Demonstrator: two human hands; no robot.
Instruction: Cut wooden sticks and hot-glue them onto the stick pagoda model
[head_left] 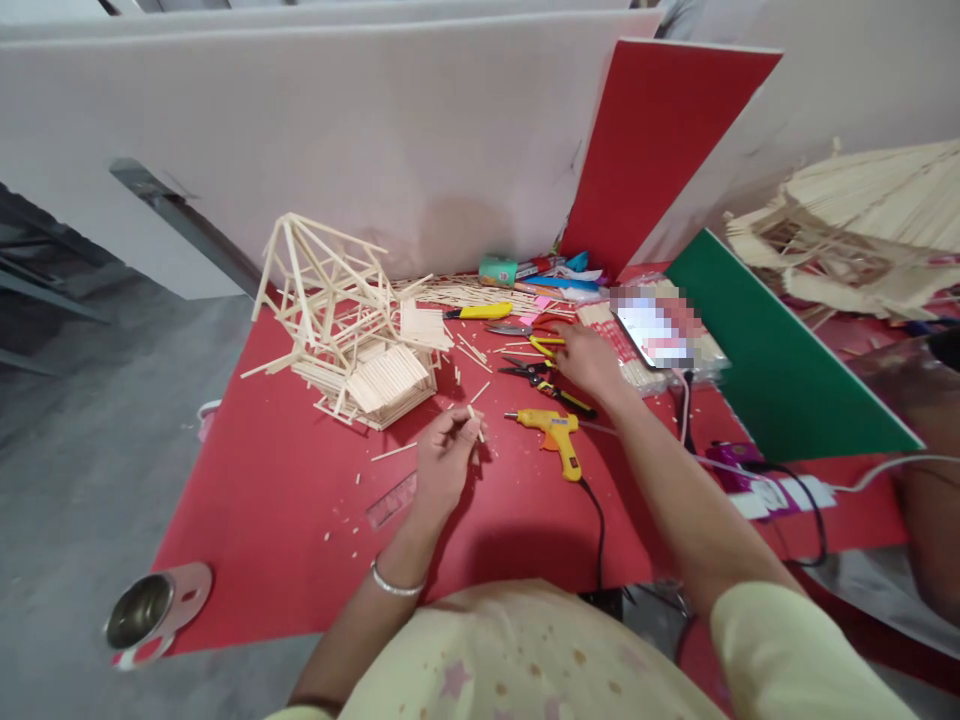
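My left hand (444, 455) pinches a short wooden stick (475, 420) between thumb and fingers above the red table. At the right, my right hand (591, 362) has its fingers curled onto the handle ends of a pair of pliers (517, 330) that lies on the table. Just below it rest black-and-yellow cutters (544, 378). A yellow glue gun (551, 430) lies between my arms, nozzle to the left. Left of it stands a model house frame (330, 300) of thin sticks, with a slatted panel (386, 380) at its front.
A clear ruler (391, 500) and stick scraps lie near my left wrist. A yellow utility knife (484, 312) and stick bundles are at the back. A lit phone (652, 330) rests on packed sticks. A metal mug (159, 610) stands at the left corner; a power strip (784, 495) lies right.
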